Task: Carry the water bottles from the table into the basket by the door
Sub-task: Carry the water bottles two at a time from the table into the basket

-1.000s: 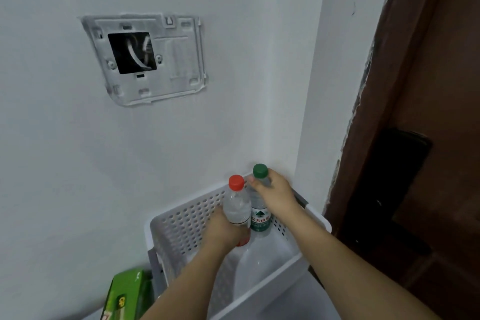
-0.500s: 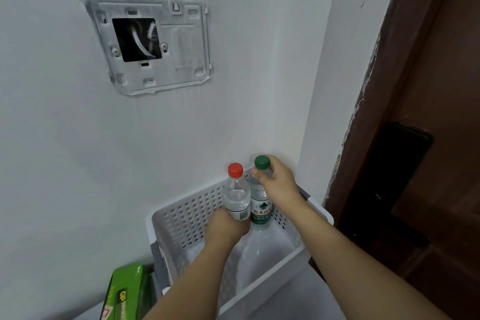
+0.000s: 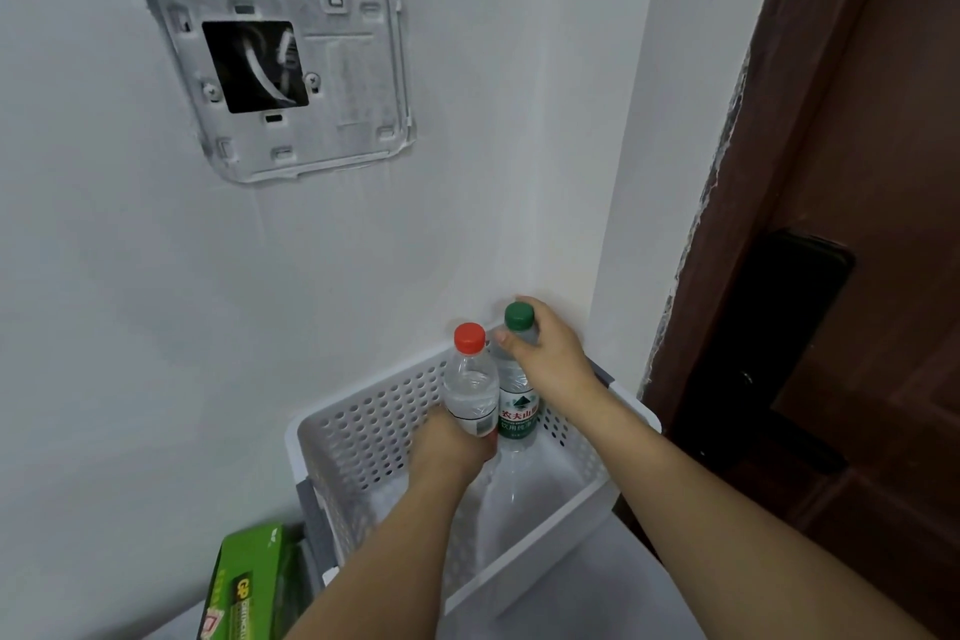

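Two clear water bottles stand upright side by side over the white perforated basket (image 3: pixel 363 426) in the wall corner. My left hand (image 3: pixel 452 450) grips the lower body of the red-capped bottle (image 3: pixel 470 379). My right hand (image 3: pixel 550 353) holds the neck of the green-capped bottle (image 3: pixel 517 411), fingers curled just under its cap. Both bottle bases are hidden behind my left hand and inside the basket, so I cannot tell whether they touch its floor.
A green battery box (image 3: pixel 249 587) lies left of the basket. The white wall carries a bare mounting plate (image 3: pixel 291 78) with a dark opening. A dark brown door (image 3: pixel 857 224) with a black lock panel (image 3: pixel 763 343) stands to the right.
The view has tilted and shifted slightly; both hands and bottles stay over the basket, appearing a little higher in the frame. Grips are unchanged.
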The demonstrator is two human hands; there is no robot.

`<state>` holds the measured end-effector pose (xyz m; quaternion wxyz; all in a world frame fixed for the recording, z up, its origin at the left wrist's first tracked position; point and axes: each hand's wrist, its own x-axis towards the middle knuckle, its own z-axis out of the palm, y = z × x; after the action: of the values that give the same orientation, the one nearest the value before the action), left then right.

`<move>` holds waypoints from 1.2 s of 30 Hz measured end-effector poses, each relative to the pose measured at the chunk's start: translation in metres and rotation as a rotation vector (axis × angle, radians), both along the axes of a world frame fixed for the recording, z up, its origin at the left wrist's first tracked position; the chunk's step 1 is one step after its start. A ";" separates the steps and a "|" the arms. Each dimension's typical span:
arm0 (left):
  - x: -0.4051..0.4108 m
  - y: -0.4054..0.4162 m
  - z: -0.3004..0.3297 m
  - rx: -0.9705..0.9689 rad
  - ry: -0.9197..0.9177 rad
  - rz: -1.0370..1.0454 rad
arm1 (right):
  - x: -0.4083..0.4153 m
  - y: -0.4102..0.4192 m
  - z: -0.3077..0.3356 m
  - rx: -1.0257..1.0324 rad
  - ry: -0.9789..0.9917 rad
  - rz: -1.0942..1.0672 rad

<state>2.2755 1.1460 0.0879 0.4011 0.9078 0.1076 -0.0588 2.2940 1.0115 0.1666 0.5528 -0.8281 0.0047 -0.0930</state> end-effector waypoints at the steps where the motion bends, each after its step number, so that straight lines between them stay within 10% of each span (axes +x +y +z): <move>1: 0.000 0.000 0.000 -0.010 0.001 0.003 | 0.000 -0.001 0.001 -0.018 0.011 0.001; 13: -0.016 -0.002 0.026 -0.036 0.020 -0.017 | -0.049 -0.035 0.032 -0.126 0.002 -0.030; 21: -0.075 -0.025 0.104 -0.091 -0.360 0.152 | -0.128 -0.088 0.067 -0.252 -0.114 -0.151; 36: -0.165 -0.175 0.161 0.494 -1.050 -0.593 | -0.307 -0.222 0.105 -0.544 -0.121 -0.379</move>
<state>2.1101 0.9711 0.2493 0.1465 0.8725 -0.3473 0.3110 1.9868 0.7891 0.2716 0.2836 -0.9227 0.1006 -0.2409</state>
